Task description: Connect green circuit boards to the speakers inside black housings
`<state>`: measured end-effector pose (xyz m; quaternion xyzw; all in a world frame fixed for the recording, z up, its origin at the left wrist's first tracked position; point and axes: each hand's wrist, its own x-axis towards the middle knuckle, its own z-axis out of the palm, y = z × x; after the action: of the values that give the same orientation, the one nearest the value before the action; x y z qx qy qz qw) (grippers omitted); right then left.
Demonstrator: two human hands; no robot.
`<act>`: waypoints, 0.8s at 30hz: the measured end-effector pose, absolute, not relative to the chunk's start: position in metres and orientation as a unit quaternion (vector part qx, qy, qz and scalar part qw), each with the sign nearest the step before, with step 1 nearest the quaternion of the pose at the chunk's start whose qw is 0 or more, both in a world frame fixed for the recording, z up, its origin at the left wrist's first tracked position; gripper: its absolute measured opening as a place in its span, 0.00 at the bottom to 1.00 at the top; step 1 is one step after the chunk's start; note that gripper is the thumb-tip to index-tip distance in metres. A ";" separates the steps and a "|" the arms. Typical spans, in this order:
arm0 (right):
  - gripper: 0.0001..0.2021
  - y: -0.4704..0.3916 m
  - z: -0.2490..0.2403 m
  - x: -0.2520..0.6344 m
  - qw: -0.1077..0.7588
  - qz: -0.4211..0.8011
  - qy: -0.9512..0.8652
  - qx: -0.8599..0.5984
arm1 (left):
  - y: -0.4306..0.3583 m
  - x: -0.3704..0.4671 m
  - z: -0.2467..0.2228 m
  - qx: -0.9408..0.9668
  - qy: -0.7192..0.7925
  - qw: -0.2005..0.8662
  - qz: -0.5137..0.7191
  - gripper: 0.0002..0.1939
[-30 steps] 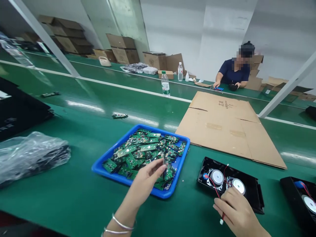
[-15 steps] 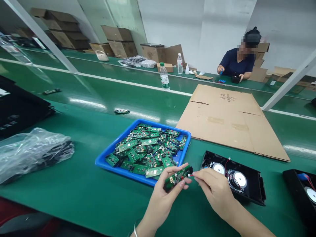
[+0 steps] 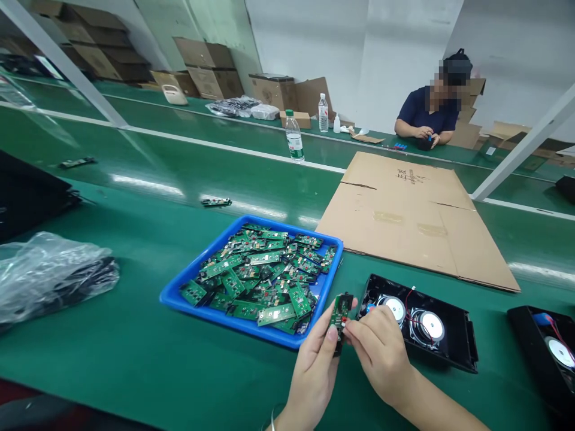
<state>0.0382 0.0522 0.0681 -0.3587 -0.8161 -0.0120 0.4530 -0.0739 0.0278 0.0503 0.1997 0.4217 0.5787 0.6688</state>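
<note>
While your left hand is gripping a narrow green circuit board, long axis pointing away from you, your right hand is holding closed fingers at its right edge, between the blue plastic tray and black speaker housing.

Left hand near half past five in my view, wrist low at six, fingers aimed at one. I have its thumb laid upright, fingers curled behind in a closed grip. My right hand sits between four and five, back up, thumb and forefinger pinched; forearm slants in from four, hand aimed at ten.
</note>
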 end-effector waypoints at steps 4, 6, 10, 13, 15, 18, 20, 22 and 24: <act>0.08 0.054 0.075 0.045 0.435 -0.001 -0.819 -0.374 | 0.032 -0.075 0.059 0.150 0.387 0.694 0.589 0.22; 0.09 0.055 0.076 0.050 0.423 -0.006 -0.824 -0.377 | 0.033 -0.078 0.062 0.161 0.376 0.694 0.592 0.21; 0.09 0.056 0.075 0.056 0.405 -0.033 -0.839 -0.362 | 0.031 -0.083 0.063 0.192 0.356 0.673 0.619 0.18; 0.10 0.057 0.077 0.057 0.387 -0.091 -0.851 -0.344 | 0.026 -0.086 0.063 0.214 0.360 0.661 0.623 0.18; 0.10 0.058 0.077 0.056 0.373 -0.123 -0.858 -0.333 | 0.023 -0.089 0.063 0.224 0.368 0.661 0.614 0.18; 0.11 0.061 0.076 0.056 0.368 -0.132 -0.860 -0.329 | 0.024 -0.091 0.062 0.232 0.374 0.663 0.606 0.19; 0.11 0.061 0.074 0.054 0.383 -0.114 -0.850 -0.343 | 0.027 -0.092 0.059 0.231 0.375 0.661 0.607 0.20; 0.10 0.061 0.072 0.052 0.405 -0.071 -0.835 -0.365 | 0.031 -0.091 0.055 0.227 0.371 0.667 0.606 0.20; 0.10 0.059 0.071 0.049 0.421 -0.030 -0.827 -0.372 | 0.033 -0.090 0.050 0.220 0.361 0.683 0.595 0.20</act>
<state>0.0490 0.0589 0.0712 -0.3720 -0.8266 -0.0298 0.4212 -0.0898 0.0332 0.0505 0.2203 0.3606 0.5954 0.6834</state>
